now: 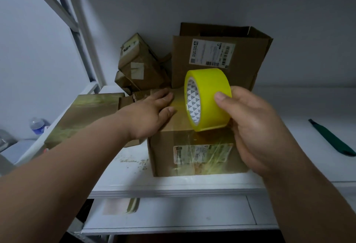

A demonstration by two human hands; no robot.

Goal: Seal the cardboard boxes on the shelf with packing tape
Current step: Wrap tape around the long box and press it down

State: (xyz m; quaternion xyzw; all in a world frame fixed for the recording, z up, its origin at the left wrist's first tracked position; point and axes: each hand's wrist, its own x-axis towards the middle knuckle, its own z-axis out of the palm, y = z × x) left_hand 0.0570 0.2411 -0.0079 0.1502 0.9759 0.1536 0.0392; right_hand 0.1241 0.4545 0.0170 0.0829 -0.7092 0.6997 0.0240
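Observation:
A small closed cardboard box (192,156) with a printed label sits at the front of the white shelf (173,185). My left hand (152,111) lies flat on its top, fingers straight, pressing down the end of a yellowish clear tape strip. My right hand (254,127) grips a yellow roll of packing tape (208,98) upright over the box's top near its front edge. The strip runs from the roll across the lid under my left fingers. Old tape shines on the box's front face.
A larger open box (217,59) with a shipping label stands behind. Crumpled small boxes (138,65) lean at the back left, and a flat taped box (84,115) lies left. A dark green cutter (333,138) rests on the shelf at right. A bottle (37,125) stands below left.

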